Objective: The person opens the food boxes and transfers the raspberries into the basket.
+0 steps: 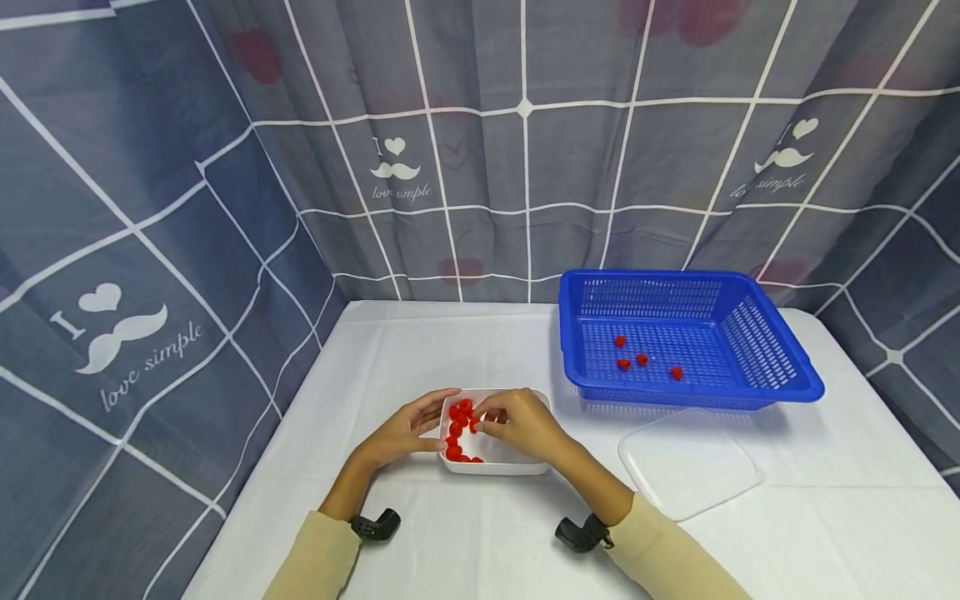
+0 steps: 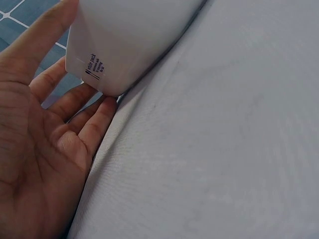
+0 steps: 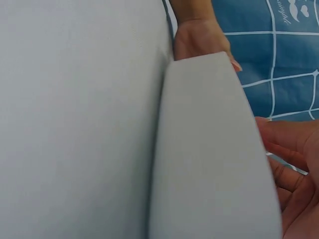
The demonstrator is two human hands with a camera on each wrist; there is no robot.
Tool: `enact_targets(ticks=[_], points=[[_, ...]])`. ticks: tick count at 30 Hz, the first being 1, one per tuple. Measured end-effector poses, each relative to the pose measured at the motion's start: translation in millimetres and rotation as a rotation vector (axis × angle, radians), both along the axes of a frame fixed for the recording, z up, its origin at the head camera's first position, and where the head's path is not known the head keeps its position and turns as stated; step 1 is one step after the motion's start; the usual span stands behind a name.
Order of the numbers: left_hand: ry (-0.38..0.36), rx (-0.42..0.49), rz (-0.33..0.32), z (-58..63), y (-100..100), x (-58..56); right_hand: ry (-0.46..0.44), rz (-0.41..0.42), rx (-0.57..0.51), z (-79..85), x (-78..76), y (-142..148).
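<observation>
A white rectangular container (image 1: pixel 495 468) sits on the table, with several small red, rounded pieces (image 1: pixel 454 429) gathered along its left side. My left hand (image 1: pixel 405 429) holds the container's left end, thumb toward the near side and fingers toward the far corner; the left wrist view shows these fingers (image 2: pixel 102 119) against its printed wall. Over the container's inside, my right hand (image 1: pixel 521 421) pinches one small red piece (image 1: pixel 473 426) between thumb and fingertips. In the right wrist view the container's wall hides the fingertips and that piece.
A blue perforated basket (image 1: pixel 690 393) stands at the back right with several red pieces (image 1: pixel 642 360) on its floor. In front of it a clear flat lid (image 1: pixel 690 467) lies on the white-covered table (image 1: pixel 465 542). Patterned grey curtains (image 1: pixel 480 167) hang behind and at both sides.
</observation>
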State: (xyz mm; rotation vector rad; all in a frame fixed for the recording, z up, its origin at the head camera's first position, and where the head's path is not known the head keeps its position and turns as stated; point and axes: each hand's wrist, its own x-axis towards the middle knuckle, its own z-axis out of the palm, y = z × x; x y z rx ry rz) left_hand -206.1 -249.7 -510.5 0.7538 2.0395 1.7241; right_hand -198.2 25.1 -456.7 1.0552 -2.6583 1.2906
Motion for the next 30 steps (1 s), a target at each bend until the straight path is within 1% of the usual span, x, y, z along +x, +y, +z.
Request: enact_targets(ticks=[4, 7, 13, 22, 30], points=[[-0.007, 0.006, 0.001, 0.7, -0.1, 0.8, -0.012, 0.016, 0.011, -7.1, -3.0, -10.7], [-0.011, 0.005, 0.008, 0.8, -0.8, 1.0, 0.000, 0.023, 0.039, -10.5, -4.8, -17.9], [0.000, -0.007, -0.003, -0.5, -0.8, 0.0, 0.010, 0.035, 0.049, -12.1, -6.0, -25.7], [0.015, -0.001, -0.017, -2.2, -2.5, 0.0, 0.057, 0.020, 0.142, -17.3, -9.8, -32.9], [0.021, 0.008, -0.013, -1.0, -1.5, 0.6, 0.102, 0.026, 0.173, -16.6, -10.6, -35.6]])
